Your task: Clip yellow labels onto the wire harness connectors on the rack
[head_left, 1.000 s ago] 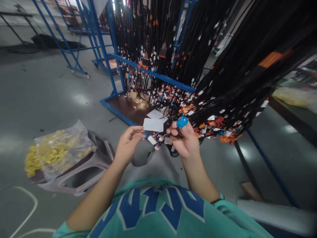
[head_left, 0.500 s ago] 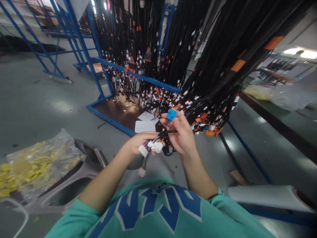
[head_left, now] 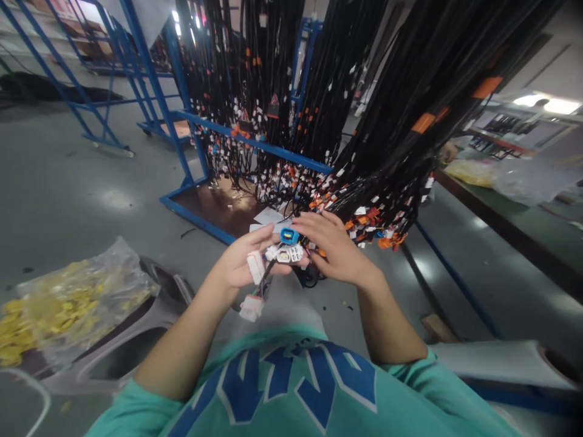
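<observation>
My left hand (head_left: 243,258) is curled palm-up around the end of a wiring harness, which carries a cluster of white connectors (head_left: 290,254). A white connector (head_left: 255,267) lies against the fingers. Another white connector (head_left: 251,308) hangs below on its wires. A blue connector (head_left: 288,235) sits just above the cluster, its open face toward me. My right hand (head_left: 332,246) reaches over the harness from the right, back of the hand up. Its fingertips touch or nearly touch the blue connector, and its thumb is below. The cable between these fingers is mostly hidden.
Thick bundles of black harnesses (head_left: 392,133) hang ahead, ending in many small connectors. They hang at a blue metal rack (head_left: 200,221) with a brown base. At left, a plastic bag of yellow parts (head_left: 86,297) lies on a grey chair. A white roll (head_left: 492,361) lies at right.
The blue connector has come down and left, from my right fingertips to beside the white cluster, and turned its face toward me. My right hand has rolled over, back up.
</observation>
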Demonstrator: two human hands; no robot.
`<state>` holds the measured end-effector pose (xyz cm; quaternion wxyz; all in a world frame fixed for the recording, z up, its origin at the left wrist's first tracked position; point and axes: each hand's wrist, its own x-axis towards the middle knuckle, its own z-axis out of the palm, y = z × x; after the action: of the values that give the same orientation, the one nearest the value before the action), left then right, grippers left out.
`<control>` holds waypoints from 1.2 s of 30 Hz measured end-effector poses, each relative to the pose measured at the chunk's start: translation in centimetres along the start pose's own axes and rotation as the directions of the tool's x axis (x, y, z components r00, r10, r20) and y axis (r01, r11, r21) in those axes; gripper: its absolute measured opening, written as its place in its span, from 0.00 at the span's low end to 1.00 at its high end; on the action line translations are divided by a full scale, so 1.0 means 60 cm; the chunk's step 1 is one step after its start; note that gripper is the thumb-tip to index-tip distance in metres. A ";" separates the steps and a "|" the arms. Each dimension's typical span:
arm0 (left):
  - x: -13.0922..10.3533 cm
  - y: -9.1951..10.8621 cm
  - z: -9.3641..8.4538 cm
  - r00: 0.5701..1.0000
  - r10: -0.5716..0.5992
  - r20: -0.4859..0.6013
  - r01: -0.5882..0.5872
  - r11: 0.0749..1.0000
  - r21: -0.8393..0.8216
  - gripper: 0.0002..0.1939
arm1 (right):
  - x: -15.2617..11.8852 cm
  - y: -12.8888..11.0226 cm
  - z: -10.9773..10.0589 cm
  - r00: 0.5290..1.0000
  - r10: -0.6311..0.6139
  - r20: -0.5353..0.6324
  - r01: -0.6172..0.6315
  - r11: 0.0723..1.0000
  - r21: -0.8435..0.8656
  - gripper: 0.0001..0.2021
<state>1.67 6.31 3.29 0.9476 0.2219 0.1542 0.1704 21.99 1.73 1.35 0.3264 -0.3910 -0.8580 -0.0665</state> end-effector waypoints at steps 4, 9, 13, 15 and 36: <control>-0.011 0.004 0.005 0.999 0.038 -0.032 -0.037 0.999 0.021 0.26 | -0.001 0.004 -0.009 0.977 -0.044 -0.211 0.061 0.996 0.071 0.21; -0.029 0.015 0.002 0.986 0.137 -0.094 -0.117 0.974 0.194 0.30 | -0.031 0.036 0.014 0.531 0.486 -0.694 -0.209 0.869 0.448 0.08; -0.039 0.026 -0.007 0.970 0.202 -0.134 -0.159 0.947 0.278 0.31 | -0.040 0.073 0.057 0.360 0.818 -0.449 -0.252 0.549 0.797 0.13; -0.043 0.032 -0.012 0.962 0.225 -0.157 -0.172 0.939 0.297 0.31 | -0.034 0.085 0.068 0.388 0.854 -0.346 -0.234 0.455 0.859 0.19; -0.093 0.038 0.016 0.905 0.381 -0.187 -0.323 0.904 0.279 0.28 | -0.018 -0.026 0.162 0.606 0.796 0.001 -0.392 0.297 0.870 0.39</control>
<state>-3.56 5.66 6.41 0.8412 0.3379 0.2430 0.3450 16.44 3.58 -6.66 0.6463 -0.4696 -0.4710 0.3741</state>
